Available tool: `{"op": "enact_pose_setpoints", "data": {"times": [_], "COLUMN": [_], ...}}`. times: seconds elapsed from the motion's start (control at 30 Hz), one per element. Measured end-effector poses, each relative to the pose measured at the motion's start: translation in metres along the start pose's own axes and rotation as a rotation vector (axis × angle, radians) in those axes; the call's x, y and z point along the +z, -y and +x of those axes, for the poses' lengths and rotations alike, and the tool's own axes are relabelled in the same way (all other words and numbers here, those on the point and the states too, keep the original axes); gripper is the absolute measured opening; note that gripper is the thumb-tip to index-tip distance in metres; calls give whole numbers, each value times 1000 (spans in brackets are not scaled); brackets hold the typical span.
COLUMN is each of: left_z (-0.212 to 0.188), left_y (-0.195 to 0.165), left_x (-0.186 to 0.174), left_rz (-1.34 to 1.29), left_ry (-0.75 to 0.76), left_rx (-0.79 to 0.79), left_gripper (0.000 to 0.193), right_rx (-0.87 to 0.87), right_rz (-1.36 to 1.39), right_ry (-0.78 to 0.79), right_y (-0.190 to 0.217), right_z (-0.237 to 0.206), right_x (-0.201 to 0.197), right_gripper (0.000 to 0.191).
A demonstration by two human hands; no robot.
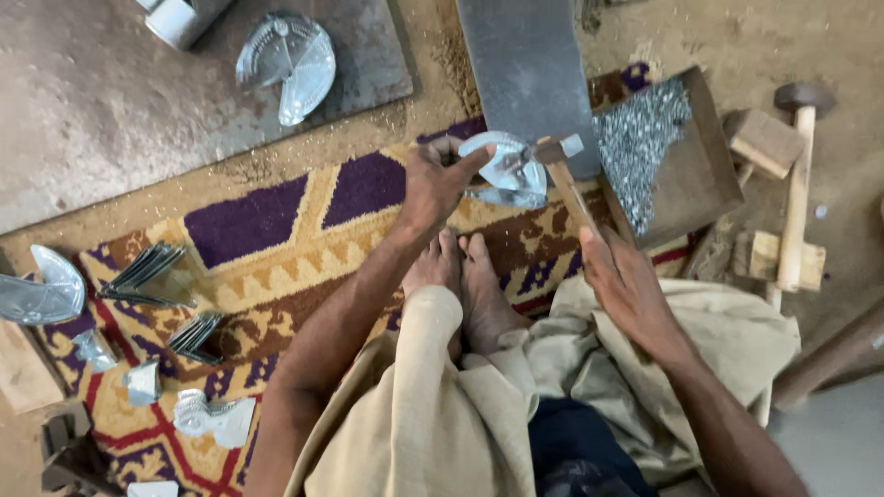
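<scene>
My left hand (435,180) pinches a shiny curved sheet-metal piece (504,167) and holds it against the lower edge of a grey metal block (529,69). My right hand (624,281) grips the wooden handle of a small hammer (559,158), whose head rests right beside the metal piece. My bare feet (460,276) lie together on the patterned rug just below the piece.
A wooden tray (704,175) holding small silvery bits lies to the right. A wooden mallet (797,184) and wood blocks lie beyond it. Cut metal pieces (214,416) and stacked strips (147,273) lie on the rug (276,230) at left. More shiny pieces (290,60) rest on a slab.
</scene>
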State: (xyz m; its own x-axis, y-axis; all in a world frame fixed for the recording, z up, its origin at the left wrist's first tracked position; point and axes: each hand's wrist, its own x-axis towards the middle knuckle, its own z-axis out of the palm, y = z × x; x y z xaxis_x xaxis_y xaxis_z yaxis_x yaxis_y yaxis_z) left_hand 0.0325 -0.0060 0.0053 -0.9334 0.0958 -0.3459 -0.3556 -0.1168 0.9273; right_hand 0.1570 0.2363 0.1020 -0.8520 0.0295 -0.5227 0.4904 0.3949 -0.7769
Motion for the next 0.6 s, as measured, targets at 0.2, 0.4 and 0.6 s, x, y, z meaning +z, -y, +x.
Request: {"op": "enact_pose_setpoints", "data": {"times": [0.2, 0.4, 0.6], "left_z": [0, 6, 5], "left_y": [0, 1, -3], "left_x": [-2, -1, -1], "left_rz": [-57, -144, -37], "left_ry": [-5, 29, 14], "left_rx": [-15, 39, -18], "left_gripper": [18, 16, 12], "right_rx": [-34, -37, 14], "right_rz": [-232, 17, -145], "right_ry": [-81, -38, -44], "right_y": [1, -2, 0], "right_z": [3, 6, 2], "right_x": [0, 1, -4], "right_gripper": [47, 49, 60]}}
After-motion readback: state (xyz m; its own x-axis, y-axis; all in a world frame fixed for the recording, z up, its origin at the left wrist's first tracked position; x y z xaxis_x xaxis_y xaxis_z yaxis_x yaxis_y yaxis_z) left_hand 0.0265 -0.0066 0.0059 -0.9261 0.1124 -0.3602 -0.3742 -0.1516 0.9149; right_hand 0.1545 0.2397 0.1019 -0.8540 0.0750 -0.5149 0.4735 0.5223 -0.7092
